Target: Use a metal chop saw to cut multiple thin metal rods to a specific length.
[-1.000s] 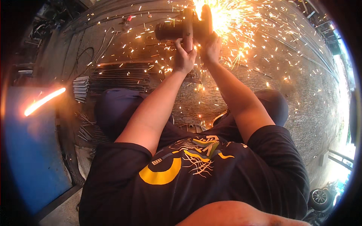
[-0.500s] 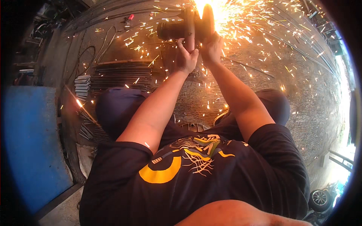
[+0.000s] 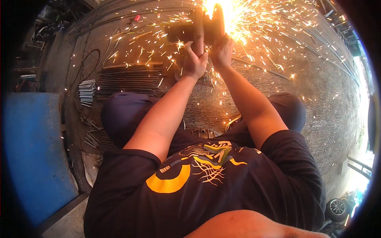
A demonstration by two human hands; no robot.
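At the far middle, a dark power cutting saw (image 3: 180, 33) throws a bright burst of sparks (image 3: 238, 20) away and to the right. My left hand (image 3: 194, 65) is wrapped round the near end of its upright, bar-shaped handle (image 3: 198, 29), thumb on the left side. Just right of it, my right hand (image 3: 223, 52) is closed below the rounded disc guard (image 3: 218, 22). What its fingers hold is hidden by the hand and the glare. Both forearms reach forward between my bent knees. Where the disc meets the metal is washed out by light.
Dark metal rods (image 3: 129, 79) lie stacked left of centre, beside short cut pieces (image 3: 87, 93). A cable (image 3: 93, 59) loops further left. Long thin bars (image 3: 323, 49) cross the floor at far right. A blue panel (image 3: 37, 146) stands near left; a spoked wheel (image 3: 337, 208) sits near right.
Both hands stay almost where they were. The sparks have a different pattern, with more falling round my left hand, and a bright streak near the short pieces at left is gone.
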